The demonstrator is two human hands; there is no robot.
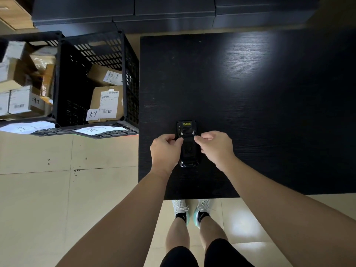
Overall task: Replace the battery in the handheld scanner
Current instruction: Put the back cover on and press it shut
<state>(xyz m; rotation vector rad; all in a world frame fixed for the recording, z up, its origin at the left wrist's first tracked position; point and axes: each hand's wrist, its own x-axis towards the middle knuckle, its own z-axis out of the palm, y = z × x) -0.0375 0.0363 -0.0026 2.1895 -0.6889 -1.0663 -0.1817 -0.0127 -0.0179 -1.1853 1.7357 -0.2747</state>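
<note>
A black handheld scanner (187,149) lies back side up on the dark table (250,112), near its front left part. A yellow label and two small silver latches (187,133) show on its upper half. My left hand (165,151) rests at the scanner's left side, thumb and forefinger pinched just below the left latch. My right hand (216,147) is at the right side, fingertips pinched just below the right latch. Whether the fingers grip the latches or only touch the back cover I cannot tell. No loose battery is in view.
A black plastic crate (123,78) with cardboard parcels stands on the floor left of the table, a second crate (27,79) beyond it. Dark cabinets (173,14) run along the far side. My legs and white shoes (192,211) show below the table's front edge.
</note>
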